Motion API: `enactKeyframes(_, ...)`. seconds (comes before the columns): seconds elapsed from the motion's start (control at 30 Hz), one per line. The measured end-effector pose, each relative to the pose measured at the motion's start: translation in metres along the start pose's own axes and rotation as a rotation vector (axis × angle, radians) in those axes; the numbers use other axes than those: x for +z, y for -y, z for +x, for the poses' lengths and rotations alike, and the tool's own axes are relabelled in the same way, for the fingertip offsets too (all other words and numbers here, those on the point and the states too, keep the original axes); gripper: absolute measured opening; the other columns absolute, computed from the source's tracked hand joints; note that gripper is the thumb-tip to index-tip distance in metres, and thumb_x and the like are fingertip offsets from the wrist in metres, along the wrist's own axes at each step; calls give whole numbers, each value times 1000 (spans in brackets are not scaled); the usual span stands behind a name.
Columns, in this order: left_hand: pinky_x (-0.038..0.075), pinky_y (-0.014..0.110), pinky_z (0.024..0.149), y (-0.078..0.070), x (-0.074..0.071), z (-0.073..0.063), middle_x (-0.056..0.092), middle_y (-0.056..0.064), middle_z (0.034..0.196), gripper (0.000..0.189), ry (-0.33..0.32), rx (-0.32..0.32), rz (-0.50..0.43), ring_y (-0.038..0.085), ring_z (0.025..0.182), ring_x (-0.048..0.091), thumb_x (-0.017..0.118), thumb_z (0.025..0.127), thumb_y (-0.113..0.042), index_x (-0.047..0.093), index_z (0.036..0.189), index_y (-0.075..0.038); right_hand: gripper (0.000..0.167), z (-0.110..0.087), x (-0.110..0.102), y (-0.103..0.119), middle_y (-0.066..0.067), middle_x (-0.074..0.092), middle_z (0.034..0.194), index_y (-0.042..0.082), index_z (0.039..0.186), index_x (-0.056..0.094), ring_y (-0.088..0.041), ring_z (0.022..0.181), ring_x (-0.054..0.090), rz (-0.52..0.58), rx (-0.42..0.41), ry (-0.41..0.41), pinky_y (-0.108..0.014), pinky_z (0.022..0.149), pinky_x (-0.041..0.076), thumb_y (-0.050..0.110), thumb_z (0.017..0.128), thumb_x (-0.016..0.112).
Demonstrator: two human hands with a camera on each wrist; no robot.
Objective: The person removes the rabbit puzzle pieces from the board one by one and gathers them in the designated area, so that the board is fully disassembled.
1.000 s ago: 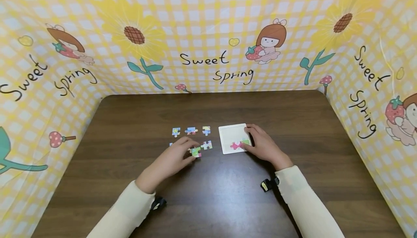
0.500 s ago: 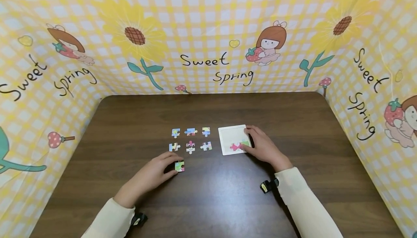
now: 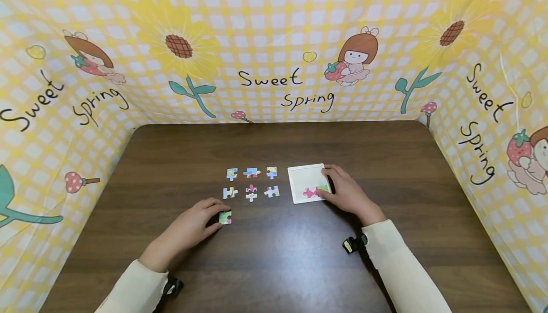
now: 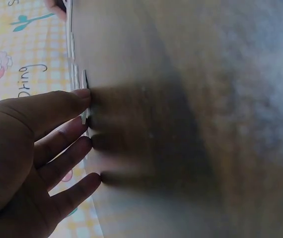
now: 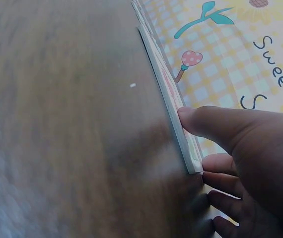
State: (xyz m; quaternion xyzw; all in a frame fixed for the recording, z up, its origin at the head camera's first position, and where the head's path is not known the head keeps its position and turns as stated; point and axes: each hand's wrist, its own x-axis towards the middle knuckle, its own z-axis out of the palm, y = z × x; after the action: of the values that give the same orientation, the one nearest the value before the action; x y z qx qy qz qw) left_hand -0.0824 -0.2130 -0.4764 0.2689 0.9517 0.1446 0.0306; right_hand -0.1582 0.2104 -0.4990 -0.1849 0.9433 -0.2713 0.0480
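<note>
My left hand (image 3: 188, 225) pinches a green jigsaw piece (image 3: 225, 217) between thumb and fingers, low at the table in front of the loose pieces. From the left wrist view the piece (image 4: 84, 78) appears edge-on by the thumb, with the fingertips down at the tabletop. My right hand (image 3: 348, 194) grips the right edge of a white square puzzle tray (image 3: 301, 177), its thumb over the lower right corner. Pink and green pieces (image 3: 309, 192) lie in that corner, partly hidden by the thumb. The right wrist view gives the tray's rim (image 5: 167, 109) side-on, fingers along its end.
Two rows of loose jigsaw pieces (image 3: 251, 172) lie left of the tray, the nearer row including a pink and white piece (image 3: 250, 192). A brown wooden table (image 3: 274, 265) bears everything. Yellow checked cloth (image 3: 274, 27) walls the back and both sides.
My left hand has drawn the green piece left and toward me, away from the rows, uncovering the nearer row. Over the last half second it slides slightly farther left. The right hand stays on the tray.
</note>
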Motion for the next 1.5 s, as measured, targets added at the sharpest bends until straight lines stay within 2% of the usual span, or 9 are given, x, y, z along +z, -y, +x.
enactKeyframes(0.47, 50, 45, 89, -4, -7, 0, 57, 4, 125, 41, 51, -8, 26, 24, 113, 57, 75, 88, -22, 64, 126, -14, 68, 0, 1, -1, -16, 39, 148, -2, 139, 47, -34, 137, 34, 6, -31, -19, -51, 109, 31, 38, 89, 70)
enactKeyframes(0.63, 51, 45, 88, -11, -10, 7, 59, 1, 123, 37, 4, -20, 37, 22, 111, 59, 73, 89, -29, 66, 124, -19, 68, 1, -1, 1, -16, 38, 148, -2, 139, 47, -34, 137, 33, 7, -29, -14, -51, 109, 30, 38, 89, 71)
enactKeyframes(0.8, 51, 46, 87, -37, -18, 24, 61, 1, 122, 37, -45, -22, 62, 22, 111, 59, 72, 89, -32, 66, 124, -21, 68, 1, 0, -1, -15, 38, 149, -1, 140, 47, -34, 138, 32, 2, -17, -6, -50, 110, 29, 38, 89, 70)
enactKeyframes(1.0, 49, 46, 90, -74, -22, 52, 60, 3, 126, 45, -89, 31, 52, 24, 115, 58, 71, 88, -39, 64, 129, -19, 69, 0, 2, -2, -14, 37, 149, -1, 140, 46, -32, 139, 31, 7, -15, 0, -49, 110, 29, 41, 90, 68)
enactKeyframes(1.27, 46, 46, 97, -112, -10, 88, 54, 4, 135, 59, -71, 31, 11, 23, 125, 51, 70, 87, -46, 55, 138, -19, 69, 0, 2, -1, -14, 37, 149, -1, 140, 47, -32, 139, 31, 10, -29, -12, -51, 109, 30, 42, 90, 68)
enactKeyframes(1.5, 44, 45, 99, -142, 7, 112, 51, 4, 137, 69, -58, 42, -21, 23, 127, 48, 67, 88, -50, 46, 145, -16, 69, -1, 1, 0, -16, 38, 149, -2, 140, 46, -33, 138, 32, 2, -30, -21, -51, 108, 31, 40, 90, 69)
